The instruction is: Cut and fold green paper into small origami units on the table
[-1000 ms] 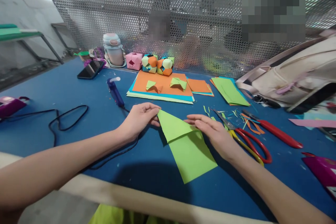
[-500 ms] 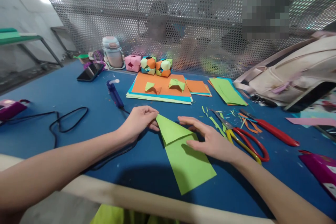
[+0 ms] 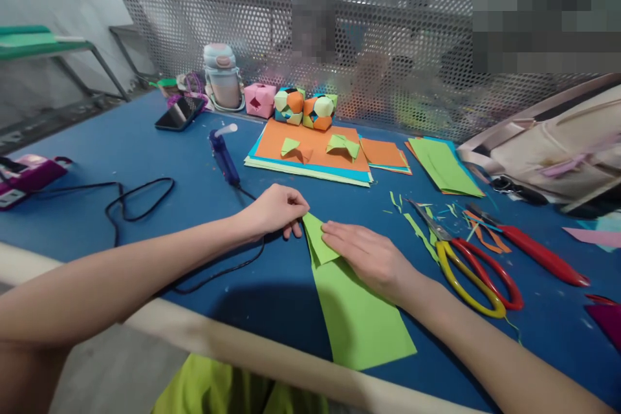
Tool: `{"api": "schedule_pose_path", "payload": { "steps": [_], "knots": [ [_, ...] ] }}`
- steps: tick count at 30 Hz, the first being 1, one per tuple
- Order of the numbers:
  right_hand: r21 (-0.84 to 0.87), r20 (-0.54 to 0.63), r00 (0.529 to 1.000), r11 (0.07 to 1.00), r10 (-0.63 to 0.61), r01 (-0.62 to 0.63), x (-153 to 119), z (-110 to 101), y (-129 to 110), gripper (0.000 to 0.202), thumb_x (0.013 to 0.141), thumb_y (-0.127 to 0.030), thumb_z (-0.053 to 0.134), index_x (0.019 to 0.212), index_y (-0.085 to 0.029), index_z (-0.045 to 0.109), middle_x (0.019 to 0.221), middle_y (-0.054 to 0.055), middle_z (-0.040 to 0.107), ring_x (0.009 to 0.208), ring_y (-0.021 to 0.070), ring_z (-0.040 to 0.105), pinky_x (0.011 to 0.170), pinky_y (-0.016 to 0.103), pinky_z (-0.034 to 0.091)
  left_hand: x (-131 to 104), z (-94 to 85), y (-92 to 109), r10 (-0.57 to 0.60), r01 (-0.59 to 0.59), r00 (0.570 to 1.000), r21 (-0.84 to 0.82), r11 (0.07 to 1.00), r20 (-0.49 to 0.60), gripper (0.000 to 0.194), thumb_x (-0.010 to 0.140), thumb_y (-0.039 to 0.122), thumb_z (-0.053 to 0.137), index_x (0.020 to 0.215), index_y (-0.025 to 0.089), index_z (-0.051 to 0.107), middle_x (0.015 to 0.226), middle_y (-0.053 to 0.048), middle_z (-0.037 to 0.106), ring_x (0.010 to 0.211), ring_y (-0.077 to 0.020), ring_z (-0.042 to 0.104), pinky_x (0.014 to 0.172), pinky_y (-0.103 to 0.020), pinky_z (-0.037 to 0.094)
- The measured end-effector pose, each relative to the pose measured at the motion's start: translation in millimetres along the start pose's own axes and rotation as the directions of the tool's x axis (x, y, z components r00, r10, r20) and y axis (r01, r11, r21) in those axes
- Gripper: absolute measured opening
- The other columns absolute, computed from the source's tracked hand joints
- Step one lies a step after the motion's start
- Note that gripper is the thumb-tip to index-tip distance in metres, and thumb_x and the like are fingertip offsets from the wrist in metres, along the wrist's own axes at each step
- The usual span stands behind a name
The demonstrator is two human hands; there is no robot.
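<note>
Head view: hands on folded green paper, blue table.

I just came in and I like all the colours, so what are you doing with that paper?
A person is folding a green sheet of paper on a blue table. The left hand pinches its corner, and the right hand lies flat over the folded-down part. Behind the hands, two small folded green-and-orange pieces sit on stacked paper, near three paper balls or boxes. Scissors with red and yellow handles lie beside cut scraps.
</note>
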State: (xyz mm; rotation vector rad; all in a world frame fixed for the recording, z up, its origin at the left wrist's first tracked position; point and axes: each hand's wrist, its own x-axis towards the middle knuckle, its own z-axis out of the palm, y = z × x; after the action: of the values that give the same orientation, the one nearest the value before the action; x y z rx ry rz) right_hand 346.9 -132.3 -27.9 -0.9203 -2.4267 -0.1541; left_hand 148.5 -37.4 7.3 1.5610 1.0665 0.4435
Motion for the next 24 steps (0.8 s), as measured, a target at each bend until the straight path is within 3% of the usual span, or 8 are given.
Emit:
{"api": "schedule_pose_path", "payload": {
  "steps": [6, 10, 12, 15, 17, 21, 24],
  "knots": [
    [-0.017, 0.028, 1.000, 1.000, 0.001, 0.000, -2, 4, 1, 0.040, 0.090, -0.002, 0.037, 0.125, -0.012, 0.053, 0.123, 0.016, 0.061, 0.120, 0.0222, 0.053, 0.094, 0.041, 0.052, 7, -6.4, -3, 0.058, -0.060, 0.998, 0.202, 0.977, 0.020, 0.009, 0.074, 0.013, 0.054, 0.069, 0.013, 0.062, 0.039, 0.003, 0.056, 0.028, -0.0060, 0.041, 0.031, -0.015, 0.030],
    [-0.063, 0.040, 0.999, 0.998, -0.015, 0.018, -1, 4, 0, 0.036, 0.090, -0.002, 0.038, 0.118, -0.009, 0.058, 0.119, 0.016, 0.064, 0.117, 0.0232, 0.056, 0.092, 0.041, 0.053, 10, -12.6, -4, 0.136, -0.133, 0.991, 0.367, 0.921, 0.020, 0.013, 0.076, 0.015, 0.051, 0.074, 0.013, 0.063, 0.041, 0.005, 0.055, 0.032, -0.0066, 0.045, 0.037, -0.016, 0.037],
    [-0.081, 0.056, 0.998, 0.996, -0.019, 0.024, 0, 3, -1, 0.035, 0.090, -0.002, 0.038, 0.117, -0.009, 0.059, 0.119, 0.016, 0.064, 0.116, 0.0231, 0.056, 0.092, 0.040, 0.053, 9, -16.4, -3, 0.231, -0.206, 0.973, 0.450, 0.869, 0.000, 0.014, 0.076, 0.014, 0.051, 0.076, 0.013, 0.065, 0.048, 0.004, 0.058, 0.040, -0.0072, 0.051, 0.045, -0.017, 0.042],
    [-0.099, 0.069, 0.997, 0.995, -0.024, 0.030, 2, 2, -2, 0.035, 0.090, -0.002, 0.037, 0.117, -0.008, 0.059, 0.119, 0.016, 0.064, 0.116, 0.0232, 0.057, 0.092, 0.040, 0.053, 5, -22.5, -2, 0.461, -0.381, 0.887, 0.575, 0.724, 0.007, 0.015, 0.075, 0.009, 0.053, 0.077, 0.014, 0.067, 0.070, -0.001, 0.065, 0.062, -0.0103, 0.060, 0.062, -0.021, 0.047],
    [-0.107, 0.072, 0.997, 0.994, -0.030, 0.037, 2, 2, -3, 0.035, 0.090, -0.002, 0.037, 0.115, -0.007, 0.060, 0.118, 0.016, 0.064, 0.115, 0.0236, 0.057, 0.091, 0.040, 0.054, 4, -24.9, -3, 0.575, -0.498, 0.814, 0.610, 0.616, 0.084, 0.019, 0.075, 0.005, 0.052, 0.078, 0.014, 0.068, 0.080, -0.003, 0.067, 0.075, -0.0121, 0.061, 0.071, -0.022, 0.047],
    [-0.119, 0.056, 0.998, 0.992, -0.040, 0.047, 3, 1, -3, 0.035, 0.089, -0.001, 0.038, 0.115, -0.007, 0.060, 0.117, 0.017, 0.065, 0.115, 0.0236, 0.058, 0.091, 0.039, 0.054, 6, -22.1, -13, 0.613, -0.628, 0.742, 0.601, 0.494, 0.271, 0.023, 0.077, 0.002, 0.049, 0.079, 0.012, 0.069, 0.081, -0.006, 0.066, 0.078, -0.0127, 0.061, 0.074, -0.022, 0.047],
    [-0.112, 0.059, 0.998, 0.993, -0.037, 0.044, 3, 1, -3, 0.035, 0.089, -0.001, 0.039, 0.117, -0.008, 0.059, 0.118, 0.017, 0.064, 0.116, 0.0234, 0.057, 0.092, 0.040, 0.053, 11, -17.3, -22, 0.625, -0.646, 0.716, 0.635, 0.423, 0.311, 0.023, 0.078, 0.002, 0.049, 0.080, 0.011, 0.070, 0.080, -0.007, 0.066, 0.078, -0.0141, 0.061, 0.074, -0.022, 0.047]
  ]
}}
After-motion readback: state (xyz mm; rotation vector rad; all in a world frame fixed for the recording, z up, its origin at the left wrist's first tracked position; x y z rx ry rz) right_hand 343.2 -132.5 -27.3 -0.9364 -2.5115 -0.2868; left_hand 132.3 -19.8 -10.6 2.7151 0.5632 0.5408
